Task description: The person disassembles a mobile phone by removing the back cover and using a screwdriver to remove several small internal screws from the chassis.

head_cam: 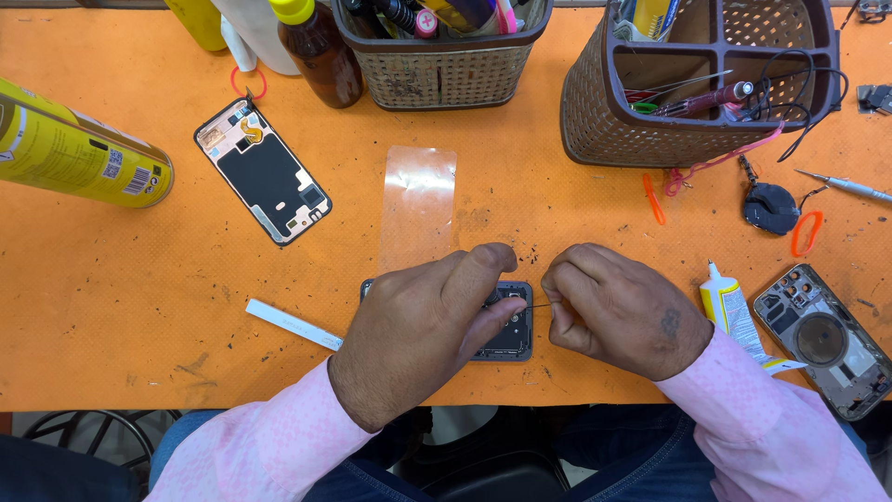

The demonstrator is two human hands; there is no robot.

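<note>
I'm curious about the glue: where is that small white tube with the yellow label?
In the head view, the small white glue tube lies on the orange table, just right of the right hand, beside an opened grey phone frame.

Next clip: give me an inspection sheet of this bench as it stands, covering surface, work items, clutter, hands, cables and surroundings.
Surface: orange mat, scuffed and specked with dark debris.
Work items: dark phone flat at the front edge, camera end exposed; thin needle-like tool pointing at it.
Clutter: opened phone back, clear film, white strip, glue tube, second phone chassis, yellow spray can, two woven baskets of tools.
Hands: left hand rests on the phone; right hand pinches the tool.
Cables: black wires hang from the right basket.
Surroundings: pink sleeves, dark trousers below the edge.
</note>
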